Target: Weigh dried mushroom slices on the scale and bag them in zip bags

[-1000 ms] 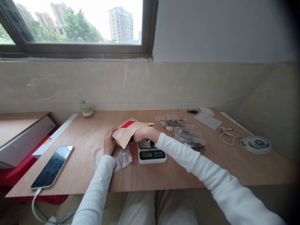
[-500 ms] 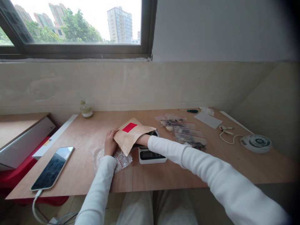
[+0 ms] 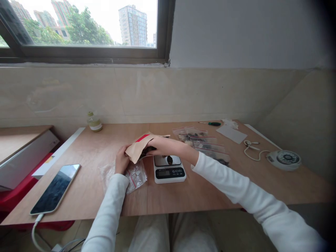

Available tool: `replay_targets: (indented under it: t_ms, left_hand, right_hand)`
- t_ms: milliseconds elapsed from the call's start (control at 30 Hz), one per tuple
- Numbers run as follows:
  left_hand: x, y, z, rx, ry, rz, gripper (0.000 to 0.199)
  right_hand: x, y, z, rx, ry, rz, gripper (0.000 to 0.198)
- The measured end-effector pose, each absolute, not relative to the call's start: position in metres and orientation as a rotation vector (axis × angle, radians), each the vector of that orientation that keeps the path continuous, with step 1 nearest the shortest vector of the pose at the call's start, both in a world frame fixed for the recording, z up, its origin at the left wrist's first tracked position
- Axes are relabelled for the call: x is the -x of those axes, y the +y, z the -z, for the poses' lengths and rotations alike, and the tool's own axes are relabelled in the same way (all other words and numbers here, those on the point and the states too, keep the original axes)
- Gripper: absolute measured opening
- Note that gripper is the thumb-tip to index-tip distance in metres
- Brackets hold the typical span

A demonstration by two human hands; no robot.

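A brown kraft paper bag (image 3: 136, 148) with a red label is tilted above the table, its mouth facing me and to the right, dark contents showing inside. My left hand (image 3: 122, 159) is closed on the bag's left edge. My right hand (image 3: 157, 145) reaches into the mouth; its fingertips are hidden there. Below my right forearm sits a white digital kitchen scale (image 3: 170, 173), with a small dark piece (image 3: 169, 160) on its plate. Clear zip bags (image 3: 136, 176) lie beside and under my left wrist.
Filled zip bags (image 3: 207, 143) lie right of the scale. Farther right are a green-handled screwdriver (image 3: 214, 123), a white card (image 3: 231, 134) and a round white corded device (image 3: 285, 159). A charging phone (image 3: 56, 189) lies at left, a small bottle (image 3: 94, 122) at the back.
My right hand has shifted left and raised its wrist, uncovering the scale and the dark piece on it. The paper bag has tipped flatter and moved slightly left, off the scale.
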State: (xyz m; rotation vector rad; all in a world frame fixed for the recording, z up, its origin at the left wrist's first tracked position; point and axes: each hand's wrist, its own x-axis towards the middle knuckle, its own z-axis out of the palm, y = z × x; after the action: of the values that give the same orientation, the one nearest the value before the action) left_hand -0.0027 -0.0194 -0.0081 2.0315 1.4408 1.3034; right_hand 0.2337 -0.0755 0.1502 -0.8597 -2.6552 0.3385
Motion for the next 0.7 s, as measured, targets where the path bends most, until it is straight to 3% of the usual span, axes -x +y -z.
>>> replay_targets:
  t_ms: [100,500,700]
  left_hand:
    - [0.001,-0.020,0.007,-2.039,1.429,-1.301,0.034]
    - [0.002,-0.016,0.013,-2.016,1.443,-1.275,0.032]
    - [0.003,-0.012,0.015,-2.031,1.469,-1.264,0.036]
  right_hand:
    - [-0.236,-0.083,-0.158,0.911,-2.688,-0.273,0.013]
    - [-0.238,-0.080,-0.148,0.854,-2.539,0.496,0.007]
    - [-0.245,-0.074,-0.145,0.796,-2.448,0.492,0.008]
